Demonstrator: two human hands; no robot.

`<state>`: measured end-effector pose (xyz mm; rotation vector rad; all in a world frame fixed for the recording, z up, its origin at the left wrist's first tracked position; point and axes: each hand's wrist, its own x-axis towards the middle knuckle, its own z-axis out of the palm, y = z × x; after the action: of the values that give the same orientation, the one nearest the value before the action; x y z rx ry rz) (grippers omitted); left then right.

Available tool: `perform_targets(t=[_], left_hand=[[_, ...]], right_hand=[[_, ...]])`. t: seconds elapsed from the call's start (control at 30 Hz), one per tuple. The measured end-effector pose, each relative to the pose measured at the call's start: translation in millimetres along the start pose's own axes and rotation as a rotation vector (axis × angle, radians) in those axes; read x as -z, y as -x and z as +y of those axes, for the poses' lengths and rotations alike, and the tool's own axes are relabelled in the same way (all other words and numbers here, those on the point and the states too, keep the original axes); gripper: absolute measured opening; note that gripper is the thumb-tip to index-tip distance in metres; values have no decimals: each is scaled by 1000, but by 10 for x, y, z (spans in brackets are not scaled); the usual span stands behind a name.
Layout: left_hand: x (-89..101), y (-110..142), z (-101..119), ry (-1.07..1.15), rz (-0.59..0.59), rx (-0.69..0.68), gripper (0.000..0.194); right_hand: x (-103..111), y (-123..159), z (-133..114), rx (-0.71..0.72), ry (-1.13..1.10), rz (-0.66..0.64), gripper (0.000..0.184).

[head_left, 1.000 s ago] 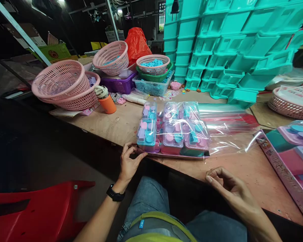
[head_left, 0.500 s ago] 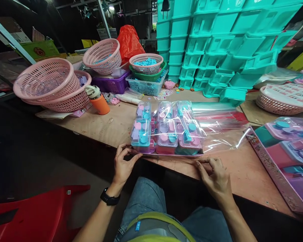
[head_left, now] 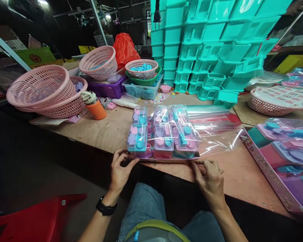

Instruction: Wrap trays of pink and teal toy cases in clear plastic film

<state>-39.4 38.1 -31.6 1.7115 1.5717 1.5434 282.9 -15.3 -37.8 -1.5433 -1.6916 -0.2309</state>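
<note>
A flat toy set (head_left: 163,136) of pink, purple and teal plastic boxes lies in a clear plastic bag (head_left: 212,129) at the near edge of the wooden table (head_left: 111,129). My left hand (head_left: 120,171) pinches the set's near left corner. My right hand (head_left: 209,178) pinches its near right corner, fingers closed on the edge. A black watch sits on my left wrist.
Pink baskets (head_left: 42,90) and an orange bottle (head_left: 94,106) stand at the left. Stacked teal bins (head_left: 212,47) rise behind. Another packed toy set (head_left: 282,151) lies at the right, a pink basket (head_left: 270,101) beyond it. A red chair (head_left: 32,222) is at lower left.
My right hand has moved from the bare table edge leftward to the set's near right corner and pinched it. The left hand has kept its grip.
</note>
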Motion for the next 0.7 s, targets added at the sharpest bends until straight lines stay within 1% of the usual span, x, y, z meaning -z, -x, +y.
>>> perform_targets(t=[0.13, 0.2, 0.3, 0.4, 0.47, 0.53, 0.57, 0.6, 0.67, 0.7], left_hand=[[-1, 2, 2, -3, -1, -16, 29], [-10, 3, 16, -7, 7, -25, 29], [-23, -4, 42, -15, 12, -26, 29], [-17, -19, 42, -19, -12, -24, 28], [-4, -15, 29, -27, -30, -26, 26], [10, 16, 33, -39, -34, -41, 23], [12, 43, 52, -58, -15, -57, 20], [10, 79, 89, -85, 31, -84, 16], [-25, 163, 224, -151, 161, -160, 11], [-63, 207, 320, -178, 215, -206, 12]], right_hand=[[-23, 15, -6, 10, 2, 6, 22], [-28, 4, -35, -32, -1, 27, 29], [-17, -37, -53, -151, -5, 54, 45], [1, -120, 25, -212, 80, 65, 58], [5, -200, 122, -181, 124, 47, 67], [0, -282, 216, -114, 78, 10, 71], [-5, -317, 251, -84, 33, -12, 70], [-10, -346, 275, -66, -4, -30, 68], [-17, -380, 292, -61, -36, -35, 64], [-19, -388, 290, -55, -39, -33, 63]])
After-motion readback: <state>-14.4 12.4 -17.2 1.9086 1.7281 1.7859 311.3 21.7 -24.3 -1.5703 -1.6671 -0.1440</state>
